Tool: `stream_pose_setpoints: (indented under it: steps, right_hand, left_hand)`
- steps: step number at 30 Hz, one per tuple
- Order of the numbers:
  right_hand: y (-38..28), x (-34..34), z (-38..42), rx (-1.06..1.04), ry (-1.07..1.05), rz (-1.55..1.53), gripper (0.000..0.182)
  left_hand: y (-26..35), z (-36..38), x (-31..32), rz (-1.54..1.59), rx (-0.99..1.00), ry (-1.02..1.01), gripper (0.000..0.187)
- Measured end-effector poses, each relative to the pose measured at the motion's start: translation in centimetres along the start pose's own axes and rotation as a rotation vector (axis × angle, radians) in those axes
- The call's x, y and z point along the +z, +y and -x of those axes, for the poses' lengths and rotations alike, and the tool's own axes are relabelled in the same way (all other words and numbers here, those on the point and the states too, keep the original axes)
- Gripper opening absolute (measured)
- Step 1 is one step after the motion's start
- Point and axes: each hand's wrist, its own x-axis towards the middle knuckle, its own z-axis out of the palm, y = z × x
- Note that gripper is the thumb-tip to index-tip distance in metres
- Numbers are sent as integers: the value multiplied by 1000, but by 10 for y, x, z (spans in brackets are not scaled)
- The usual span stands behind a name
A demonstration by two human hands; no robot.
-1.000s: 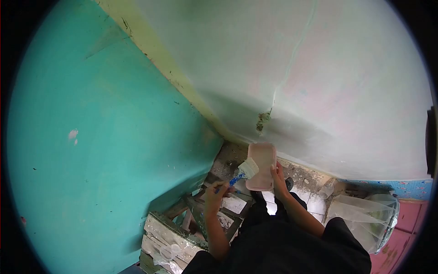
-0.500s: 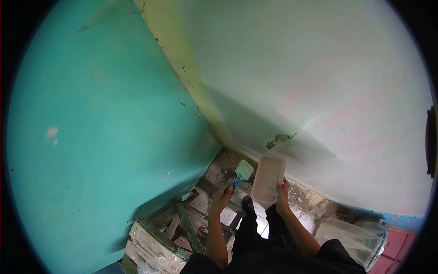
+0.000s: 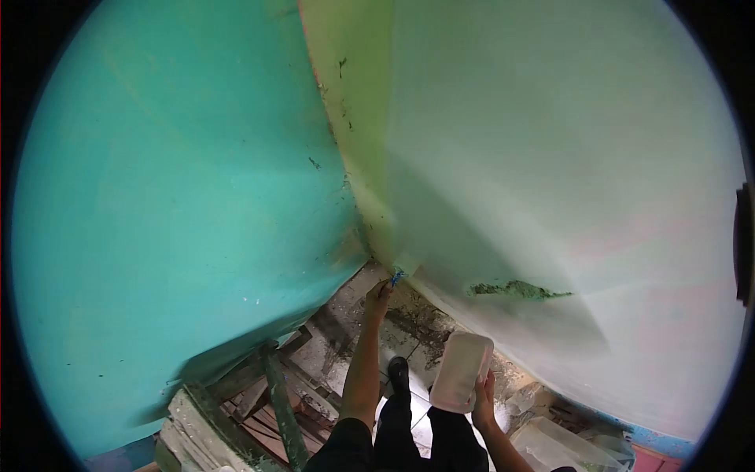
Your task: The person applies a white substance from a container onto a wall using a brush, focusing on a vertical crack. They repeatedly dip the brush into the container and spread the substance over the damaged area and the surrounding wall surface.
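Observation:
Low near the room's corner, my left hand (image 3: 381, 293) is closed around the handle of a wide, blue-handled paintbrush (image 3: 399, 275). Its pale, square head lies up against the lower part of the whitish wall (image 3: 503, 181), blending with it, so whether it touches cannot be told. My right hand (image 3: 484, 397) grips the right side of a pinkish, translucent rectangular plastic tub (image 3: 462, 370), held above the floor in front of my legs. What lies inside the tub is hard to make out. A rough, broken patch (image 3: 519, 290) marks the wall to the right of the brush.
A turquoise wall (image 3: 197, 181) rises on the left, meeting a yellow-green strip (image 3: 358, 94). Paint-spattered wooden framing (image 3: 283, 409) stands at lower left. The dirty floor (image 3: 346, 303) runs into the corner. A plastic-covered container (image 3: 562, 448) sits at lower right.
My left hand has carried the paintbrush from beside the tub up to the wall near the corner. The tub sits lower in view, and my view has shifted.

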Motion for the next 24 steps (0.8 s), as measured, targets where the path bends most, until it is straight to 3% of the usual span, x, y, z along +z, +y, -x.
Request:
stream_pose_setpoints:
  steps: [7,8,9,14,17,20,23,24]
  right_hand:
    - [35,-6,-12,143,24,-36,71]
    - [48,-11,-15,127,36,-34,62]
    - [59,-12,-19,111,44,-33,53]
    - [75,-15,-27,150,44,-112,52]
    - [73,-12,-22,157,43,-102,52]
    - [79,-15,-20,156,17,-92,56]
    - [76,-15,-16,162,-20,-90,63]
    - [68,-10,-15,156,-29,-85,62]
  left_hand:
    - [-124,-41,8,-175,-122,122,27]
    - [-138,-45,14,-206,-155,141,26]
    - [-142,-46,18,-228,-183,169,25]
    - [-154,-54,26,-576,-352,250,25]
    - [-111,-57,36,-624,-357,138,23]
    - [-70,-52,47,-773,-340,209,23]
    - [0,-26,37,-695,-296,288,23]
    - [21,-15,30,-672,-195,327,22]
